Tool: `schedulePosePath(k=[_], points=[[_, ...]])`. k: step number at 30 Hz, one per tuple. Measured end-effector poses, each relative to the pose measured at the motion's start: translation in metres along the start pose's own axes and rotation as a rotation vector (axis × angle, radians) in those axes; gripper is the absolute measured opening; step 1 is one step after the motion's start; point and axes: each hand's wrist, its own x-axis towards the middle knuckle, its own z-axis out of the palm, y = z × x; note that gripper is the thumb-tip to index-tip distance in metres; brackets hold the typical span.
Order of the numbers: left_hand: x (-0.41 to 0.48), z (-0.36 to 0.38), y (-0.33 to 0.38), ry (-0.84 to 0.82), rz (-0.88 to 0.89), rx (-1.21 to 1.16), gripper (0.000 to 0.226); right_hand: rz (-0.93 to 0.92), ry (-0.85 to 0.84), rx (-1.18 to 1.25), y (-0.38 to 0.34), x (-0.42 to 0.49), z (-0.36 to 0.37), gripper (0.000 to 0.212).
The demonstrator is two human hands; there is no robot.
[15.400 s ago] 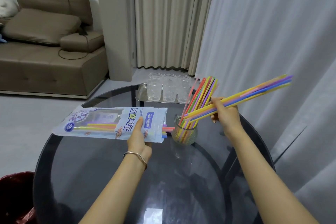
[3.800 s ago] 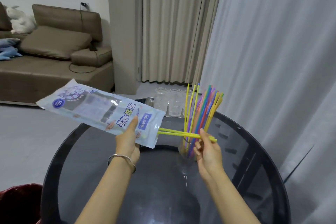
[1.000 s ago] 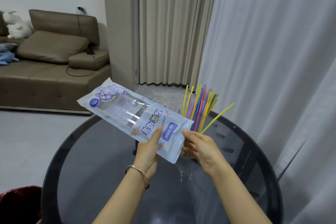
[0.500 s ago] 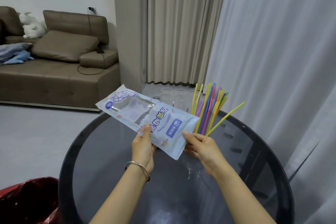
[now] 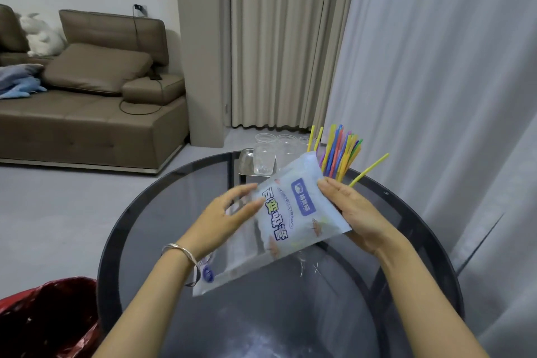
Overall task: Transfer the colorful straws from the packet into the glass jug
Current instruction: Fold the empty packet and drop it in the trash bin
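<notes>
The light-blue plastic straw packet [image 5: 279,221] hangs tilted over the round dark glass table [image 5: 122,229], and no straws show through its clear part. My left hand [image 5: 223,221] grips its left edge. My right hand [image 5: 357,212] holds its upper right end from behind. Several colorful straws [image 5: 340,151] stand upright just beyond the packet, and one yellow straw [image 5: 370,168] leans out to the right. The glass jug that holds them is hidden behind the packet and my right hand.
A metal tray [image 5: 245,160] with clear glasses [image 5: 264,157] sits at the table's far edge. A red bin bag [image 5: 46,317] is on the floor at lower left. A brown sofa [image 5: 87,113] stands at left, and pale curtains [image 5: 436,96] hang close on the right.
The packet has swung round so its far end now points down toward me. My right hand has taken hold of its upper end. My left hand has shifted along its side.
</notes>
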Motion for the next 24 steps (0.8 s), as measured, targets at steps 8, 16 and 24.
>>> schedulePosePath(k=[8, 16, 24], points=[[-0.003, 0.0, -0.005, 0.114, -0.036, -0.232, 0.032, 0.06, 0.114, 0.128, 0.013, 0.01, -0.002, 0.058], [0.0, 0.007, -0.001, 0.429, -0.073, -0.444, 0.012, 0.169, -0.018, -0.23, 0.05, 0.016, 0.038, 0.022], [-0.012, -0.018, -0.02, 0.176, -0.28, -0.386, 0.07, -0.033, 0.164, -0.044, 0.059, 0.025, 0.044, 0.017]])
